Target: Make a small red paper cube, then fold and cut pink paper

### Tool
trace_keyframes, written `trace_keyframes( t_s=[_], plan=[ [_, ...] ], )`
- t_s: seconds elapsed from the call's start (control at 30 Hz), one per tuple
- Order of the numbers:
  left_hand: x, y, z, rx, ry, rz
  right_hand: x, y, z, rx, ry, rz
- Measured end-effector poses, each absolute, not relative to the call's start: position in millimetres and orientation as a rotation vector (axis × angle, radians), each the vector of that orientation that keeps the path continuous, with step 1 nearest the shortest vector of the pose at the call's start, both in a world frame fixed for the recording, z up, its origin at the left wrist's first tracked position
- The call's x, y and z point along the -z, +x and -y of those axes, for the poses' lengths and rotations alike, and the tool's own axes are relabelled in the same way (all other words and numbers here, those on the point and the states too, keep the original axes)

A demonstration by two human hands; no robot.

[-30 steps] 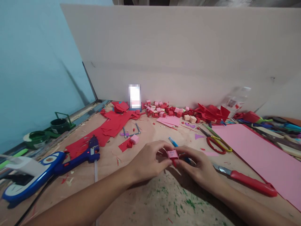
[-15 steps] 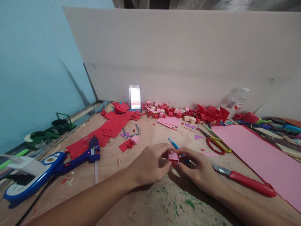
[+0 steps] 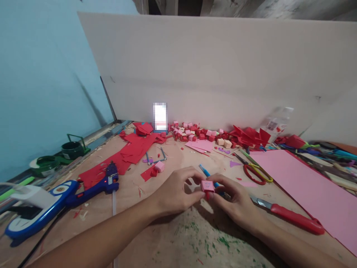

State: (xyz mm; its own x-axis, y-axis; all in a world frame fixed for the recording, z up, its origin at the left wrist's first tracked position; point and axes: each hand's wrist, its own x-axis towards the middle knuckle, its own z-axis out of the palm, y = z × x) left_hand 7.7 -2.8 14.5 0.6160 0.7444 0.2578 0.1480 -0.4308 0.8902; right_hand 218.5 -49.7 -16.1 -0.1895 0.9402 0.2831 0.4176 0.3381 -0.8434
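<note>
A small pink paper cube (image 3: 207, 185) with a red piece under it is pinched between both my hands just above the wooden table (image 3: 173, 234). My left hand (image 3: 175, 191) grips its left side with curled fingers. From the other side, my right hand (image 3: 234, 201) closes on it. A blue pen (image 3: 206, 172) lies on the table just behind my fingers.
A red-handled craft knife (image 3: 290, 219) lies right of my hands, scissors (image 3: 255, 172) behind it, a large pink sheet (image 3: 309, 190) at the right. A blue glue gun (image 3: 96, 184) and red paper scraps (image 3: 131, 150) lie at the left. Several small cubes (image 3: 195, 132) line the white board (image 3: 223, 70).
Both hands have kept hold of the pink cube and shifted it slightly to the right; the view has tipped down a little. Nothing else on the table has moved.
</note>
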Motion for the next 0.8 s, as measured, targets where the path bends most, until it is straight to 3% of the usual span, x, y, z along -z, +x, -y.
trace_keyframes(
  t_s=[0.5,0.8],
  plan=[
    [-11.8,8.4,0.6,-0.757,1.833,-0.671,12.6,217.8,49.6,-0.735,-1.184,1.799],
    [-15.1,7.2,0.0,-0.795,1.803,-0.71,13.6,217.7,45.6,-0.925,-1.218,1.708]
  ],
)
